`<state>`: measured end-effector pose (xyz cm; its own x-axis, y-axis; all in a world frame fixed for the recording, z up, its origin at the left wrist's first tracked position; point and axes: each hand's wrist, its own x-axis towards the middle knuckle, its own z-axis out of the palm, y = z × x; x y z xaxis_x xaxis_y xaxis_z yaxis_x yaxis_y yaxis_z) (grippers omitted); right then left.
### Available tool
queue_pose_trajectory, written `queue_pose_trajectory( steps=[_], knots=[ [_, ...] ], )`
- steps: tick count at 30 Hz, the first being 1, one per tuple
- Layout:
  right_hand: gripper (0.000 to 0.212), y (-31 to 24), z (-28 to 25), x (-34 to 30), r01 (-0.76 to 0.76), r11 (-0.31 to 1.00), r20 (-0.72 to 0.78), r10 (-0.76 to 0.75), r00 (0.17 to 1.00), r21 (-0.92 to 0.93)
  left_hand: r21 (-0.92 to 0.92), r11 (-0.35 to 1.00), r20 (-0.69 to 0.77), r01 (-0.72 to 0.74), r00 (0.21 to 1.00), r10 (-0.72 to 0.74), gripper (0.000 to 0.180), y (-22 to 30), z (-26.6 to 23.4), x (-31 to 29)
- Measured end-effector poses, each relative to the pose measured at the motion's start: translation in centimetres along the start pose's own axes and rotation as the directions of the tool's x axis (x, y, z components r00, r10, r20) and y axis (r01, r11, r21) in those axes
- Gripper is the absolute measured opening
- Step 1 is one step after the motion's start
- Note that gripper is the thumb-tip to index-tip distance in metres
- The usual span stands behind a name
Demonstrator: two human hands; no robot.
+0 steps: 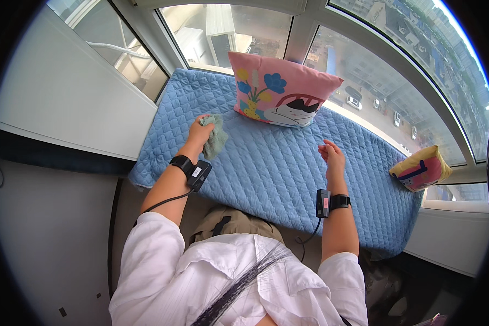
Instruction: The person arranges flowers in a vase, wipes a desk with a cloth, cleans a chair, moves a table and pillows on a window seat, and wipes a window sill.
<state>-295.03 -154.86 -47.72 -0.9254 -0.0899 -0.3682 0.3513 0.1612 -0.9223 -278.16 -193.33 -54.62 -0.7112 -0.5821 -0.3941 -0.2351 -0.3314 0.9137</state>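
Note:
My left hand is closed around a crumpled pale green cloth, which hangs from the fingers over the left part of a blue quilted pad. Over the right half of the pad, my right hand has its fingers curled inward; whether anything is in them is hidden. A pink cushion with a cat and flowers printed on it leans upright at the pad's far edge, between and beyond my hands.
A smaller yellow and pink cushion rests at the pad's right end. Windows line the far and right sides. A white panel borders the left. Black devices with cables are strapped to both my wrists.

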Motion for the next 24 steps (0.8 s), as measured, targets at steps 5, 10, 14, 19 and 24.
queue_pose_trajectory(
  steps=[5,10,14,19,24],
  knots=[
    [0.024,-0.5,1.5,3.2,-0.011,1.0,0.022,0.01,1.0,0.015,0.14,0.99,0.053,-0.025,0.998,0.018,0.051,-0.9,0.8,4.3],
    [0.028,-1.2,2.5,5.6,0.002,1.0,-0.015,-0.002,1.0,0.008,0.509,0.854,0.089,-0.111,0.993,0.076,0.055,-1.3,1.7,9.1],
    [0.053,-1.7,3.4,8.0,0.052,0.997,-0.007,-0.052,0.999,-0.064,0.42,0.905,0.07,-0.065,0.997,0.039,0.074,-1.0,3.5,12.5],
    [0.1,-3.2,5.2,10.8,0.097,0.962,0.034,-0.092,0.995,-0.256,0.316,0.938,0.265,-0.141,0.963,0.056,0.096,-0.1,4.8,15.6],
    [0.118,-4.1,5.1,13.4,0.146,0.946,0.013,-0.148,0.989,-0.288,0.076,0.991,0.448,-0.114,0.892,0.069,0.082,1.8,8.7,16.0]
  ],
)
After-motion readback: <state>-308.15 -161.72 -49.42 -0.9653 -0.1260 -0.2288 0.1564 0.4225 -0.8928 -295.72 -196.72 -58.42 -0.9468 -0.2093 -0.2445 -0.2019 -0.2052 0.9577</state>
